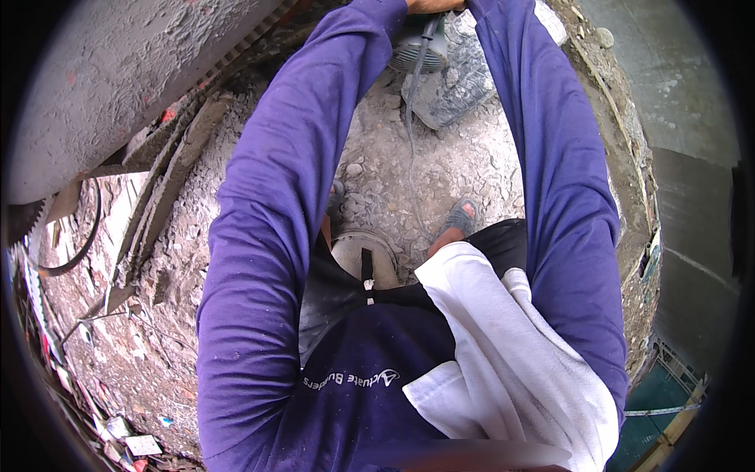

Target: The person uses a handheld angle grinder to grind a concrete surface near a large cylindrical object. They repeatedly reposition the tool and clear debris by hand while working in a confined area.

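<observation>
Corded tool (404, 57), ribbed and rounded, rough angular block (454, 93) beside, crumbly rubble (379, 145)

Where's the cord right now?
In the head view, the cord runs from the tool at top centre down toward the right sandal, between the purple sleeves.

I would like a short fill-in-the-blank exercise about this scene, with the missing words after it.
1. The person's sleeves are ____ in colour.
2. The draped cloth is ____ in colour.
3. It lies nearer the person's ____ sleeve.
4. The corded tool shows near the picture's ____ edge.

Missing words: purple; white; right; top.
</observation>
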Motion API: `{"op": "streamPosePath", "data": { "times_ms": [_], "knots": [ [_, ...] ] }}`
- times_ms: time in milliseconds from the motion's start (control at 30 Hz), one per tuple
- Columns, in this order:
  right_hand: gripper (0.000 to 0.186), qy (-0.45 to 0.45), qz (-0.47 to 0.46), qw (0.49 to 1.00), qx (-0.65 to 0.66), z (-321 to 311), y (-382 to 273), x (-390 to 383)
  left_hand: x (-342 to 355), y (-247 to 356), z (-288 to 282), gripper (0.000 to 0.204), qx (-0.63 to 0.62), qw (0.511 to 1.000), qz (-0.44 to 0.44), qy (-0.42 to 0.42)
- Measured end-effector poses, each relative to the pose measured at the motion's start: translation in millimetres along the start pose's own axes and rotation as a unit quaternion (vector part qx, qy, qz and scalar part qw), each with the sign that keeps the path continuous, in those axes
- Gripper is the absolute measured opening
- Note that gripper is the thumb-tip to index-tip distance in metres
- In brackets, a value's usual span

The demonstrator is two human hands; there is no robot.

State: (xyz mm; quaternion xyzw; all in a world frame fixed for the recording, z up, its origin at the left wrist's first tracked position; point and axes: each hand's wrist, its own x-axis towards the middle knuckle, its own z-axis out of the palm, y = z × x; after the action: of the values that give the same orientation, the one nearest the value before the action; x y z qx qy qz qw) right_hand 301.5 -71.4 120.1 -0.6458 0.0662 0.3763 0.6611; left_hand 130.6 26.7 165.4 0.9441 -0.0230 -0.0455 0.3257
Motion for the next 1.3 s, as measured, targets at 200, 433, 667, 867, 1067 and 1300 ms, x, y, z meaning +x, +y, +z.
{"op": "streamPosePath", "data": {
  "times_ms": [200, 433, 667, 867, 1067, 1300],
  "knots": [
    [0.033, -0.019, 0.023, 0.999, 0.011, 5.9, -2.7, -7.9, -2.0, 1.3, -2.8, 0.087, 0.003, 1.0, -0.003, 0.013],
    [0.029, -0.021, 0.023, 0.999, 0.021, 0.7, -1.3, -9.0, -5.4, 4.7, -2.7, 0.082, -0.006, 1.0, 0.017, -0.001],
    [0.025, -0.022, 0.011, 0.999, 0.028, 2.3, 2.4, -9.5, -8.4, 3.5, -2.0, 0.075, -0.009, 0.998, 0.068, 0.014],
    [0.022, -0.018, -0.006, 0.999, 0.038, 2.2, 7.9, -12.6, -5.4, -4.6, 12.3, 0.078, 0.009, 0.994, 0.087, 0.062],
    [0.017, 0.008, -0.057, 0.997, 0.057, 6.0, 25.2, -16.3, -29.3, 3.1, 16.7, 0.091, -0.023, 0.998, -0.031, 0.056],
    [0.017, 0.028, -0.114, 0.99, 0.077, 31.4, 44.9, -77.9, -55.5, -0.3, 33.1, 0.094, 0.006, 0.994, -0.033, 0.103]
  ]
}}
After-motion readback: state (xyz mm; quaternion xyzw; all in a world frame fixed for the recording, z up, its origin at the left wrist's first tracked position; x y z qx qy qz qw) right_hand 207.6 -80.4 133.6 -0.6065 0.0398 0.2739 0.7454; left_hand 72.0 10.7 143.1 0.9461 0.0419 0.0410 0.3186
